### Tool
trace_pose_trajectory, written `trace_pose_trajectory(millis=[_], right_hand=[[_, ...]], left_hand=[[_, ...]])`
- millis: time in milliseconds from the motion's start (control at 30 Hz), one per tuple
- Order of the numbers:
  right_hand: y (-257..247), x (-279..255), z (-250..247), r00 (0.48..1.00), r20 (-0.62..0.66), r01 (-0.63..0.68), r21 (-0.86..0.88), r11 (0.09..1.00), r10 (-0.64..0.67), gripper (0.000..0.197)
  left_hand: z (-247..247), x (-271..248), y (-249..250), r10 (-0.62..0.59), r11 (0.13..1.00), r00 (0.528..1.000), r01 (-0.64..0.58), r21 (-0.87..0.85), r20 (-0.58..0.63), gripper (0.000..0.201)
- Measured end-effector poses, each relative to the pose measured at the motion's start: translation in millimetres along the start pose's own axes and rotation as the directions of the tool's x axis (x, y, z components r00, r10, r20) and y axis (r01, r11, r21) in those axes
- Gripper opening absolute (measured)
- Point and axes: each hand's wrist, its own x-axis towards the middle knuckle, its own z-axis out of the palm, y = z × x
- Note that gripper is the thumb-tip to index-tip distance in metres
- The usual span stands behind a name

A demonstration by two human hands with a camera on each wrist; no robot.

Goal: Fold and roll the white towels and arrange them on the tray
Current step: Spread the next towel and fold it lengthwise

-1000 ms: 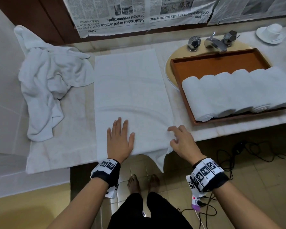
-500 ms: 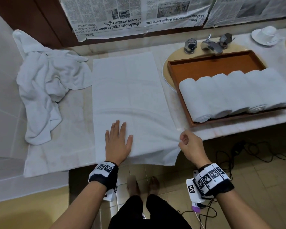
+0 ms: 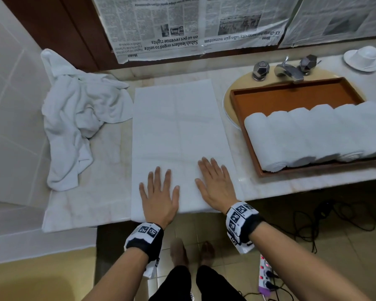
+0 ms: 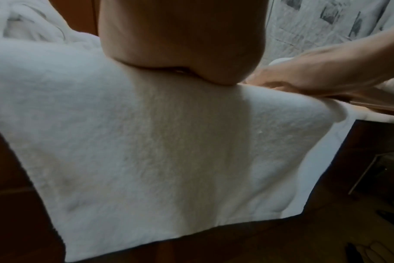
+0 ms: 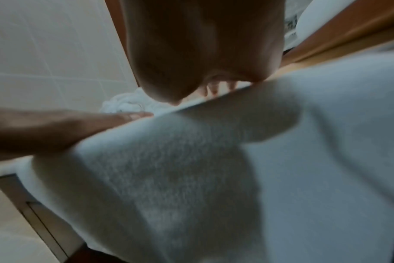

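Observation:
A white towel (image 3: 178,131) lies flat and lengthwise on the marble counter, its near end hanging over the front edge (image 4: 169,169). My left hand (image 3: 159,192) and right hand (image 3: 215,181) rest flat side by side on its near end, fingers straight and spread. To the right, a brown wooden tray (image 3: 291,98) holds several rolled white towels (image 3: 313,133) in a row along its near side. A heap of unfolded white towels (image 3: 74,118) lies at the counter's left end.
A tap with two knobs (image 3: 287,70) and the beige basin rim (image 3: 228,101) sit behind the tray. A white cup on a saucer (image 3: 365,58) stands far right. Newspaper (image 3: 193,25) covers the wall. Cables and a power strip (image 3: 267,276) lie on the floor.
My right hand let go of the towel's near right corner it was pinching and now lies flat on the towel. The hanging corner is straightened. My left hand stayed pressed in place.

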Motion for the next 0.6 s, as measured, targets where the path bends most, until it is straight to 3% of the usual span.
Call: trace_pose_trajectory(millis=[133,300,367,433,600], right_hand=[[15,5,8,0.999,0.022,-0.025,-0.119,0.993,0.028,0.067],[35,8,-8,0.984,0.009,-0.178,-0.109,0.978,0.180,0.077],[23,13,-13,0.992,0.006,-0.122,-0.082,0.989,0.123,0.079],[2,21,-14,1.000,0.014,0.014,-0.028,1.000,-0.013,0.075],[-31,56,8,0.982,0.059,0.180,-0.055,0.982,-0.177,0.062]], left_hand=[[1,-4,-3,-0.061,0.998,0.998,0.061,0.009,0.013,0.069],[-13,-3,-6,-0.078,0.996,0.994,0.081,-0.046,0.073,0.076],[-19,8,-1,-0.083,0.991,0.996,0.085,-0.105,0.027,0.073],[-22,27,6,-0.051,0.992,0.999,0.049,-0.112,-0.012,0.068],[-18,67,19,0.015,0.999,0.992,-0.010,-0.035,0.124,0.068]])
